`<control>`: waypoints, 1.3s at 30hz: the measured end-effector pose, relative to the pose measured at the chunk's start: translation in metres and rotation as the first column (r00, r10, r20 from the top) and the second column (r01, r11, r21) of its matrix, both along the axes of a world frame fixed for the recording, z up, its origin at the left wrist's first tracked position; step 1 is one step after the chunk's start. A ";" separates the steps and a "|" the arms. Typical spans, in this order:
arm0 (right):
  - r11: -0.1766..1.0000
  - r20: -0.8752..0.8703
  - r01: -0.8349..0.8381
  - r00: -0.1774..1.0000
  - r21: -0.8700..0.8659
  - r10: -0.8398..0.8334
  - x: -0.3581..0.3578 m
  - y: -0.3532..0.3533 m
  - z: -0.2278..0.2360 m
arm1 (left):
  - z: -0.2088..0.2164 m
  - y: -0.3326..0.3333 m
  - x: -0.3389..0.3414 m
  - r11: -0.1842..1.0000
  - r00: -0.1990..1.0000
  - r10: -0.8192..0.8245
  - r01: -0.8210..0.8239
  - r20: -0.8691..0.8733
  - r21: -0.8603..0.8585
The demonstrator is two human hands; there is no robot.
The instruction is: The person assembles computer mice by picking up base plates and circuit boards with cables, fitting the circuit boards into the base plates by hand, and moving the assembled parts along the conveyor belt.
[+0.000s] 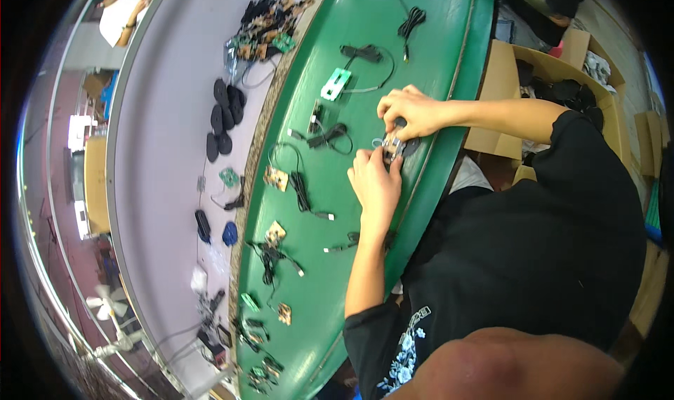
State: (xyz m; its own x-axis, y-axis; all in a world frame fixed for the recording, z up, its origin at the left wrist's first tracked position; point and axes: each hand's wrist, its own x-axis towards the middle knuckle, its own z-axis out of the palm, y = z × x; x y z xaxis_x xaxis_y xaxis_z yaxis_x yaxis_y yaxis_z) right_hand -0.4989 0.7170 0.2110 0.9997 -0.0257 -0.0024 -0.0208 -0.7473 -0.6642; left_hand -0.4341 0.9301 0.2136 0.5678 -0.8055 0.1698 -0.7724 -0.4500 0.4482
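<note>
Both my hands meet over a small electronic assembly [394, 147] near the right edge of the green work surface [337, 203]. It shows tan and silvery parts and a dark casing, partly covered by my fingers. My left hand [375, 182], below it in the picture, pinches its lower end between thumb and fingers. From above, my right hand [413, 112] curls over its upper end, thumb and fingertips pressed on it. A thin grey wire loop shows beside the fingers. The closest loose item is a black cable [330, 136] with a small board, to the left.
More circuit boards with coiled cables lie along the green surface, including a green board [336, 84] and a tan board [276, 178]. Beyond a stone-look rim, a pale ledge holds black oval pieces [225, 112] and heaped boards [263, 35]. Cardboard boxes [500, 84] stand at right.
</note>
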 end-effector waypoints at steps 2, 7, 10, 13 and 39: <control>0.999 -0.031 0.030 0.999 -0.021 -0.031 0.004 0.007 0.005 | -0.002 0.002 0.001 1.000 1.000 0.018 -0.018 -0.012 -0.003; 1.000 -0.049 0.025 0.998 -0.011 -0.025 0.000 -0.002 0.004 | -0.005 -0.003 -0.001 0.999 1.000 -0.004 0.003 -0.013 -0.041; 0.999 -0.019 0.042 0.999 0.021 -0.042 -0.010 -0.008 0.000 | -0.008 -0.006 -0.009 0.997 0.998 -0.031 0.027 -0.048 -0.077; 1.000 0.069 0.029 0.997 -0.010 -0.028 -0.015 -0.008 -0.009 | -0.010 -0.007 -0.015 0.996 1.000 -0.022 0.021 -0.010 -0.089; 0.848 0.232 0.531 0.824 0.005 -0.517 0.483 0.037 0.010 | -0.062 0.184 0.053 0.804 0.847 0.517 -0.531 -0.128 -0.267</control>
State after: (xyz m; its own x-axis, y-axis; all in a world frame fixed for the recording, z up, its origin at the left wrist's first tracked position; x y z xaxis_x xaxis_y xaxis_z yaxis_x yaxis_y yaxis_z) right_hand -0.0160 0.7544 0.2211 0.8104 -0.5389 0.2297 -0.2811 -0.7017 -0.6547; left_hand -0.3814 1.1143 0.1515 0.9026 -0.3044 0.3045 -0.4305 -0.6292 0.6471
